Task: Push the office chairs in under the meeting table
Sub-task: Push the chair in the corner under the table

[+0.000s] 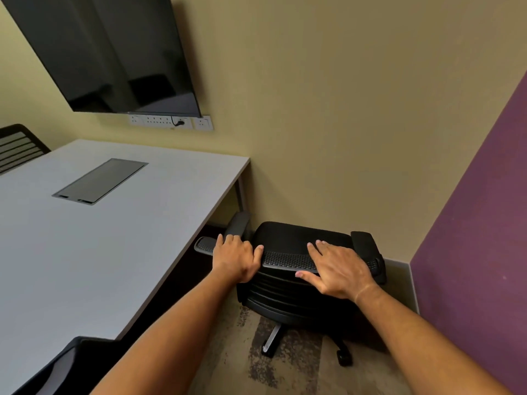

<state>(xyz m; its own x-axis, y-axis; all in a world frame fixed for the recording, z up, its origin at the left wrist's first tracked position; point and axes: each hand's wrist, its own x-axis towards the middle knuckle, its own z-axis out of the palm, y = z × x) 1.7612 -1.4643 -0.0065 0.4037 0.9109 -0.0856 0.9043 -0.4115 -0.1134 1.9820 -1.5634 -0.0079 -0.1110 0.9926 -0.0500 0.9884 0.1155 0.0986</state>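
A black mesh office chair (288,259) stands in the corner to the right of the grey meeting table (119,238), its seat facing the beige wall. My left hand (235,256) grips the left end of the chair's back rail. On the right part of that rail my right hand (338,269) lies with fingers over the top and the thumb below it. The chair's left armrest (238,225) is close to the table's far right corner. Its wheeled base (285,342) shows on the carpet below.
A second black chair (48,369) sits at the table's near edge, bottom left, and a third chair back (17,145) shows at far left. A dark screen (114,49) hangs on the wall above sockets (171,121). A purple wall panel (479,238) closes the right side.
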